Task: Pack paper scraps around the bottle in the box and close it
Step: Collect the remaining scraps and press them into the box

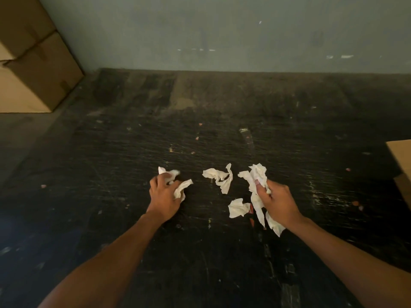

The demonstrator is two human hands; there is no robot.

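Observation:
White crumpled paper scraps lie on a dark, scratched table (pixel 200 252). My left hand (pixel 163 200) grips a bunch of scraps (pixel 181 188) at the table's middle. My right hand (pixel 281 202) holds another bunch of scraps (pixel 255 177), with strips hanging below the fist. Two loose scraps lie between the hands: one further off (pixel 219 177), one nearer (pixel 238 207). A brown cardboard box (pixel 400 161) shows only as a flap and edge at the right border. The bottle is out of view.
Stacked cardboard boxes (pixel 33 63) stand at the far left beside the table. A grey-green wall (pixel 222 30) runs behind the table's far edge. Small pink and white crumbs dot the tabletop.

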